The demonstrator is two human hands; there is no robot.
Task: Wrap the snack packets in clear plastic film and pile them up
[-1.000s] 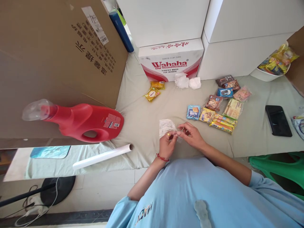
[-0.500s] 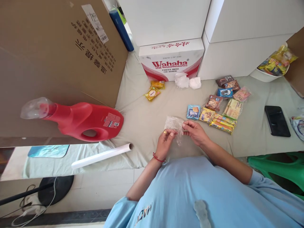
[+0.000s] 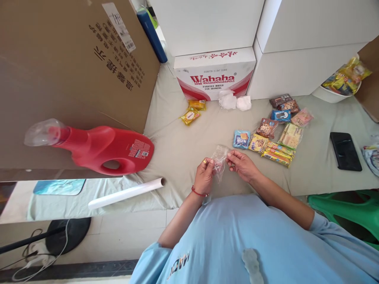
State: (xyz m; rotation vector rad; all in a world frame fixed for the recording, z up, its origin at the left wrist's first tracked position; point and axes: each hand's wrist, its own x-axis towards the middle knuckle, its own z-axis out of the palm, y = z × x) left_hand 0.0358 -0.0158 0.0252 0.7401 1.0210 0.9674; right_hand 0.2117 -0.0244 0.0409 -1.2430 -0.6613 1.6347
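Note:
Between my hands hangs a crumpled piece of clear plastic film [image 3: 219, 159], possibly a small bag. My left hand [image 3: 204, 173], with a ring and a red bracelet, pinches its left side. On the other side my right hand [image 3: 241, 163] grips the film's right edge between thumb and fingers. Just beyond my right hand lie a blue snack packet [image 3: 241, 139], a yellow cookie packet [image 3: 257, 142] and several yellow stick packets [image 3: 277, 154]. Two yellow wrapped snacks [image 3: 191, 116] rest farther back, left of two white crumpled wads [image 3: 227, 100].
A red jug [image 3: 109, 150] lies on its side at left by a big cardboard box [image 3: 68, 79]. In front of it is a white roll [image 3: 127, 193]. A Wahaha carton [image 3: 214, 77] stands at the back. At right are a black phone [image 3: 346, 151] and a white bowl [image 3: 328, 94] of snacks.
My left hand has shifted slightly to the right and turned, closing its fingers more on the film. The film is now bunched narrower between my hands; the right hand has barely moved.

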